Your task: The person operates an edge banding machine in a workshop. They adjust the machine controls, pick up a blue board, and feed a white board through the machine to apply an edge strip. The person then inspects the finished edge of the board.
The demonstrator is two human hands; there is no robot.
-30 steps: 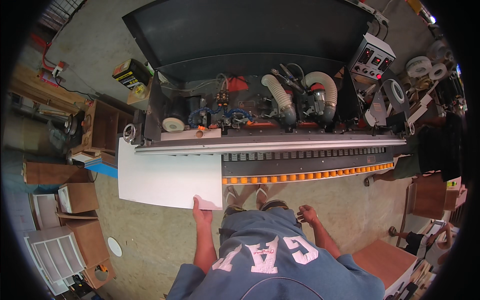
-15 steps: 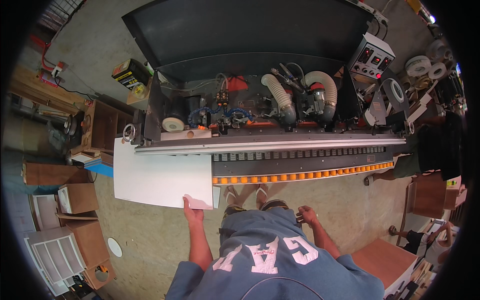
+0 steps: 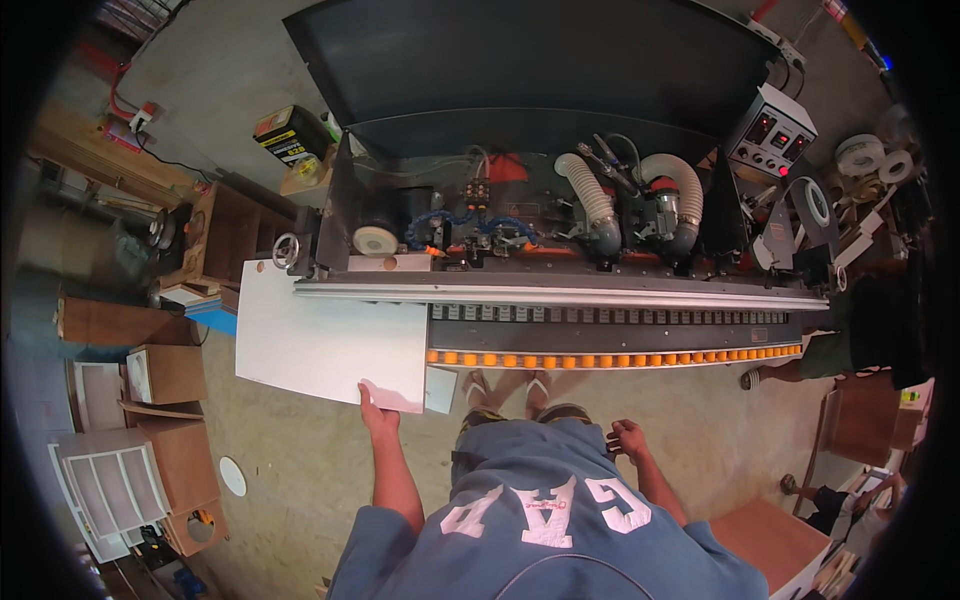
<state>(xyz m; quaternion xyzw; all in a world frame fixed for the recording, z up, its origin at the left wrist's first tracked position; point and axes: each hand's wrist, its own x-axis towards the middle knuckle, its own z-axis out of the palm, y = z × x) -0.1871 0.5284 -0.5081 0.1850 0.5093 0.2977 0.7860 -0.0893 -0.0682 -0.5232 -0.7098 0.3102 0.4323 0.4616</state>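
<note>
A large white panel lies flat at the left end of a long dark edge-banding machine, its far edge under the silver rail. My left hand grips the panel's near edge close to its right corner, thumb on top and fingers hidden underneath. Just right of that corner, part of a pale flat piece shows below the panel. My right hand hangs beside my body with loosely bent fingers and holds nothing visible.
Orange rollers line the machine's near side. A control box stands at its right end and a handwheel at its left. Wooden cabinets are on the left. Another person stands at the right, near stacked boards.
The panel has shifted left along the machine with my left hand on it, baring more of the pale piece. The whole view has swung slightly left. My right hand still hangs at my side.
</note>
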